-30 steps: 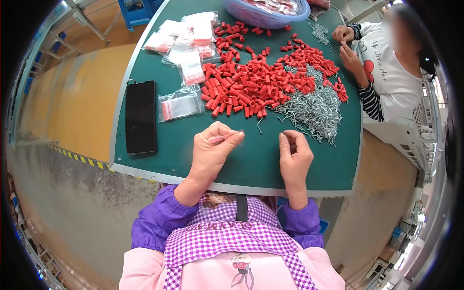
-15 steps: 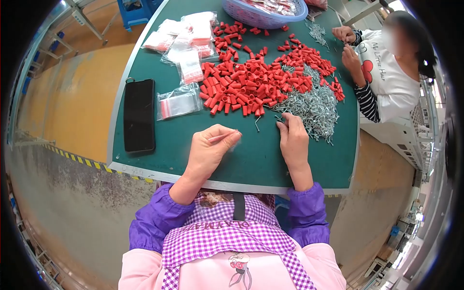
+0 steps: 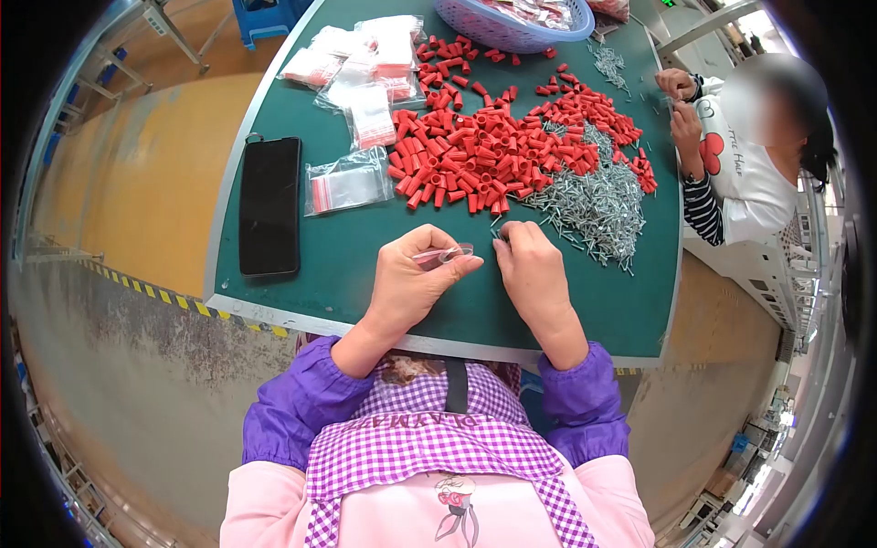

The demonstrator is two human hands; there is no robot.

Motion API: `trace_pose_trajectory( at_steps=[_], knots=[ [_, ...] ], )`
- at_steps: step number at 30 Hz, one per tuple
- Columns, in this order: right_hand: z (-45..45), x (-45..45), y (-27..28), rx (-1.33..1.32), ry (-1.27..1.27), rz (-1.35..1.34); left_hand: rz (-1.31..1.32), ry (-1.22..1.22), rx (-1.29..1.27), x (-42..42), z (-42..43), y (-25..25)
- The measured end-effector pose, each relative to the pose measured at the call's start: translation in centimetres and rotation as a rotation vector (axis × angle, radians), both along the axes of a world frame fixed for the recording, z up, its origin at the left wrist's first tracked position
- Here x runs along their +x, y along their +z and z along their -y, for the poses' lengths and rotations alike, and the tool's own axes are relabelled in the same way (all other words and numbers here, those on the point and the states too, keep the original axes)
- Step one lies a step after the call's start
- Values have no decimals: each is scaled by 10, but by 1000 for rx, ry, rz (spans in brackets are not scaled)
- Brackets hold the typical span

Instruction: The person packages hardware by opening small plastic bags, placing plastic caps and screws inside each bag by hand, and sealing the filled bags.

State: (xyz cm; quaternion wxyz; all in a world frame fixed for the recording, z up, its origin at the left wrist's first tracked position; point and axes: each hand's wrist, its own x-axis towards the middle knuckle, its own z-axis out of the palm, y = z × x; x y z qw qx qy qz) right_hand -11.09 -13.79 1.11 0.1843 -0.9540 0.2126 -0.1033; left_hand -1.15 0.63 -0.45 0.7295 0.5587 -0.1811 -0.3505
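My left hand [image 3: 422,279] pinches a small clear zip bag [image 3: 457,250], its mouth spread a little and facing right. Close beside it, my right hand [image 3: 534,269] has thumb and fingertips drawn together over the table; what lies between them is too small to make out. A thin metal piece [image 3: 495,222] shows right at those fingertips. Just beyond both hands lies a wide heap of red tapered plastic plugs [image 3: 475,155]. Silver screws [image 3: 598,205] are piled at its right side.
Flat zip bags [image 3: 352,183] and a stack of bagged pieces [image 3: 370,73] lie on the left, near a black phone [image 3: 270,205]. A blue basket [image 3: 516,35] stands at the back. Across the right edge a co-worker's hands [image 3: 683,105] handle something small.
My right hand has moved left, away from the screw pile and toward the bag. The bag in my left hand now shows a wider mouth. The whole view has shifted slightly.
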Motion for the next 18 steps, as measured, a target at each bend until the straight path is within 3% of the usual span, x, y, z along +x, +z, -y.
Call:
trace_pose_trajectory(
  at_steps=[7, 8, 11, 12, 15, 18],
  knots=[
    [24, 15, 10, -26, 117, -259, 88, -47, 65, 0, 0, 4],
    [29, 14, 7, 29, 103, -174, 80, -52, 65, 0, 1, 3],
    [22, 13, 19, 571, -97, 37, 109, -47, 61, 4, 1, 3],
    [18, 10, 24, 860, -137, 151, 121, -44, 63, 4, 1, 3],
    [0, 8, 27, 1078, -92, 406, 168, -45, 92, 4, 3, 2],
    [-11, 8, 26, 1169, -45, 453, 130, -30, 60, 2, 6, 3]
  ],
)
